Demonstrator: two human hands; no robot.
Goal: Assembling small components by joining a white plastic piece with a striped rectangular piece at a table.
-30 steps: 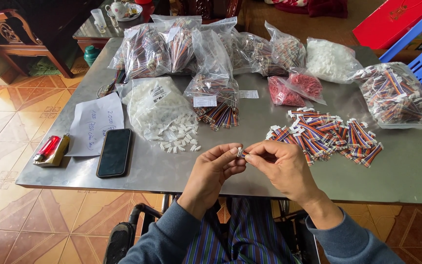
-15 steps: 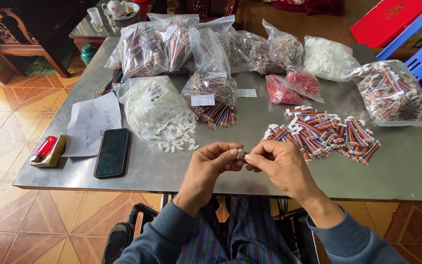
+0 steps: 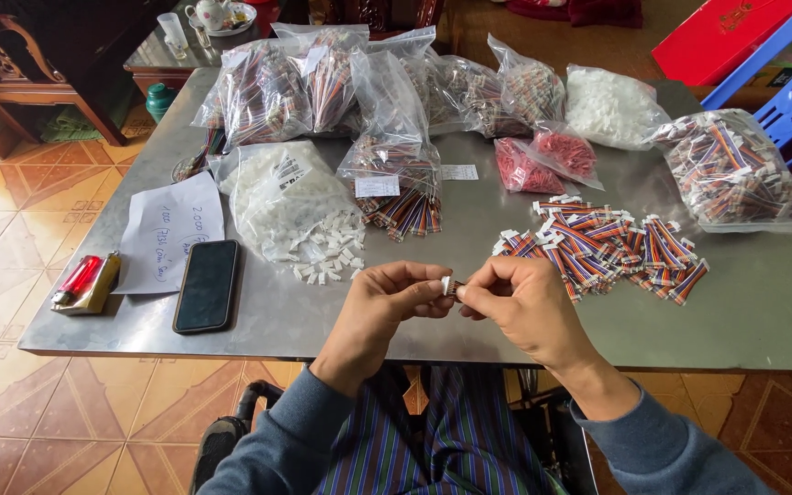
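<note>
Here, two hands pinch one tiny white plug over the near edge of the bench.

The left hand (image 3: 387, 298) and the right hand (image 3: 515, 302) meet fingertip to fingertip, each grip closed on the little plug (image 3: 448, 286) between them. Just behind the right hand lies a heap of striped wires (image 3: 598, 247). Loose white plugs (image 3: 327, 252) spill from a clear bag by the left hand, and a black phone (image 3: 206, 284) lies on the grey bench (image 3: 744, 321).

Two hands meet over the near edge of a grey metal table (image 3: 506, 330): the left hand (image 3: 387, 307) and right hand (image 3: 520, 307) pinch what may be a small white connector (image 3: 446, 285). Striped cable bundles (image 3: 598, 246) lie just right.
</note>
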